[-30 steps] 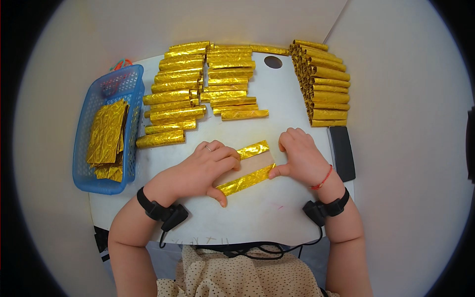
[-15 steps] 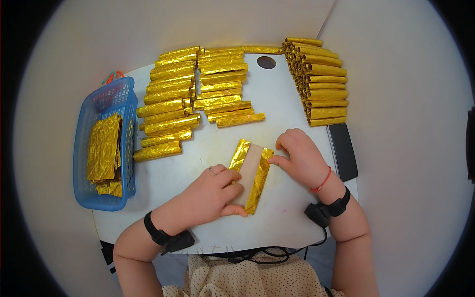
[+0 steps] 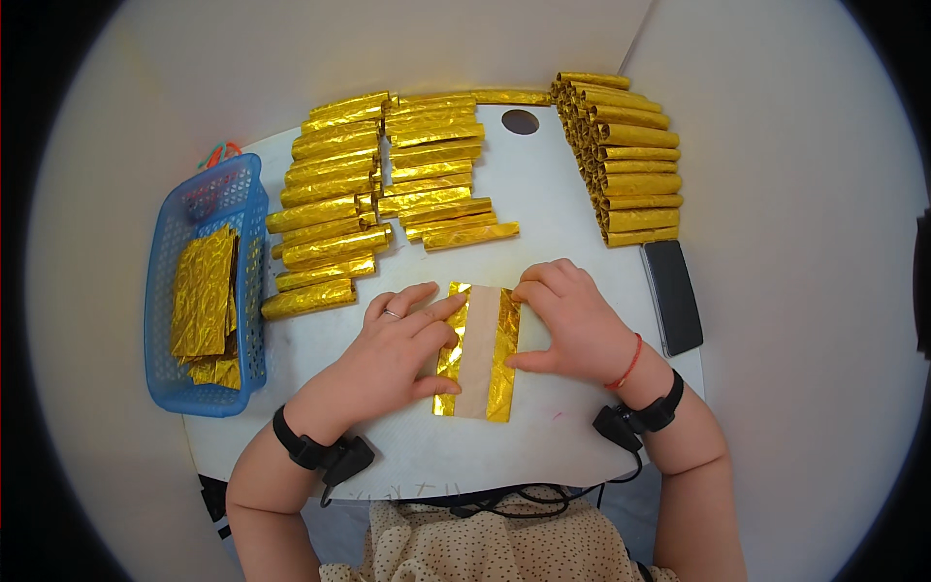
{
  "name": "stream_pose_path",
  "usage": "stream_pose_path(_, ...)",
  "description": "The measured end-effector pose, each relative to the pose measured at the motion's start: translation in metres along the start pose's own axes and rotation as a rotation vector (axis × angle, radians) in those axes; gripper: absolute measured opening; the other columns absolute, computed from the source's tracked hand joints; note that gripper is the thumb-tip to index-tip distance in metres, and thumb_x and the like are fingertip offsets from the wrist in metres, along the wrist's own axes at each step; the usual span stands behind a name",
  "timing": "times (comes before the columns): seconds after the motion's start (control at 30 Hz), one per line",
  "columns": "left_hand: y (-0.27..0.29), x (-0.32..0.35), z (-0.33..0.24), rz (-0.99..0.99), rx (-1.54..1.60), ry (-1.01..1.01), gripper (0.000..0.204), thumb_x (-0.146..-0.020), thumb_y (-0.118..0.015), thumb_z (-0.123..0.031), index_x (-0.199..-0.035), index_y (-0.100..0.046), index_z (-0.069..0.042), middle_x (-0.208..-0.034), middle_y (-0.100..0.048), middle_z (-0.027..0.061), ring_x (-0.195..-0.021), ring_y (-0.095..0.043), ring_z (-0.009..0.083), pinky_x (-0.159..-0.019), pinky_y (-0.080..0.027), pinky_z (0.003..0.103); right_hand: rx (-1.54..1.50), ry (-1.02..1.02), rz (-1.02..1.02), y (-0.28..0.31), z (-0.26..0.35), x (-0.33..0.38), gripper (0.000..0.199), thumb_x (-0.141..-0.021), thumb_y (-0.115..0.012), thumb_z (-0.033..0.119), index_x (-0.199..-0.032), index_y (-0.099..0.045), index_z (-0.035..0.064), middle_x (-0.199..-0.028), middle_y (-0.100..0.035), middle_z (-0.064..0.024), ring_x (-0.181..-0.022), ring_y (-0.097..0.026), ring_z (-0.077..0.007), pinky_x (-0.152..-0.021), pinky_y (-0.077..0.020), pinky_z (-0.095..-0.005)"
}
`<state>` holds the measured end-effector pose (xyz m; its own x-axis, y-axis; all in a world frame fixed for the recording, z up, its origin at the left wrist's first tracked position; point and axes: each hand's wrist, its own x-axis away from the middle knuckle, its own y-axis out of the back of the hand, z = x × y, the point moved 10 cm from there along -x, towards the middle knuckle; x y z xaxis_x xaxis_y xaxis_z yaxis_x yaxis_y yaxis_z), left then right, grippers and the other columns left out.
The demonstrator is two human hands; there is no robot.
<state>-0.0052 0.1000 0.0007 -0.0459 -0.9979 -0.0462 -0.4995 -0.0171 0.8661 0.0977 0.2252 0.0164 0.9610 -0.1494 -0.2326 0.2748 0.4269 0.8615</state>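
The gold-edged sheet [image 3: 477, 354] lies at the worktop's [image 3: 572, 436] near middle, left hand [image 3: 390, 347] and right hand [image 3: 579, 325] with fingers spread along its sides, and uneven pressing (it seems thin) could perhaps crease it crookedly.

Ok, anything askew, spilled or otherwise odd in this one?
Nothing looks spilled. In the middle column, the frontmost gold roll juts rightward, out of line with those behind. A small pink mark also stands out against the white tabletop, nearer the person and right of the foil sheet.
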Motion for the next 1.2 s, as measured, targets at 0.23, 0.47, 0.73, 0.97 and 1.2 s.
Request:
stream_pose_path(0.23,-0.003,0.001,0.000,0.013,-0.034,-0.004,0.060,-0.074,-0.089,-0.048,-0.113,-0.063,-0.011,-0.160,-0.048,0.0139,-0.153,-0.033,0.0429,-0.120,-0.024,0.057,0.140,-0.014,0.092,-0.009,0.017,0.006,0.091,-0.061,-0.092,0.048,-0.130,-0.058,-0.0005,-0.135,-0.055,-0.0144,-0.125,-0.051,-0.0325,-0.101,-0.0394,-0.0447)
stream_pose_path(0.47,0.000,0.002,-0.004,-0.009,-0.159,0.040,0.070,-0.069,-0.088,-0.058,-0.111,-0.065,-0.008,-0.159,-0.049,0.0152,-0.151,-0.034,0.0452,-0.120,-0.026,0.058,0.221,-0.009,0.152,-0.011,0.018,0.008,0.107,-0.065,-0.086,0.060,-0.145,-0.051,-0.0031,-0.148,-0.051,-0.0171,-0.137,-0.046,-0.0360,-0.110,-0.0346,-0.0487)
stream_pose_path(0.73,0.000,0.003,-0.004,-0.081,-0.248,0.062,0.070,-0.073,-0.085,-0.058,-0.111,-0.064,-0.003,-0.156,-0.049,0.0234,-0.148,-0.037,0.0485,-0.118,-0.030,0.062,0.210,0.004,0.143,-0.012,0.021,0.004,0.108,-0.065,-0.087,0.055,-0.149,-0.049,-0.0003,-0.155,-0.047,-0.0172,-0.146,-0.040,-0.0370,-0.116,-0.0305,-0.0514)
stream_pose_path(0.97,0.001,0.005,0.005,-0.102,-0.262,0.090,0.068,-0.076,-0.084,-0.056,-0.110,-0.062,0.000,-0.155,-0.046,0.0285,-0.148,-0.035,0.0534,-0.117,-0.030,0.064,-0.074,0.174,0.099,-0.013,0.031,-0.001,0.057,-0.077,-0.083,0.021,-0.127,-0.061,0.0052,-0.138,-0.059,-0.0139,-0.135,-0.052,-0.0343,-0.111,-0.0406,-0.0487)
stream_pose_path(1.2,0.005,0.013,-0.004,-0.181,-0.076,-0.103,0.047,-0.075,-0.088,-0.038,-0.102,-0.064,-0.008,-0.141,-0.057,0.0161,-0.129,-0.049,0.0418,-0.107,-0.041,0.054,-0.070,0.281,0.148,-0.026,0.037,0.003,0.025,-0.078,-0.081,0.017,-0.098,-0.069,0.0085,-0.124,-0.065,-0.0103,-0.126,-0.059,-0.0311,-0.107,-0.0452,-0.0467)
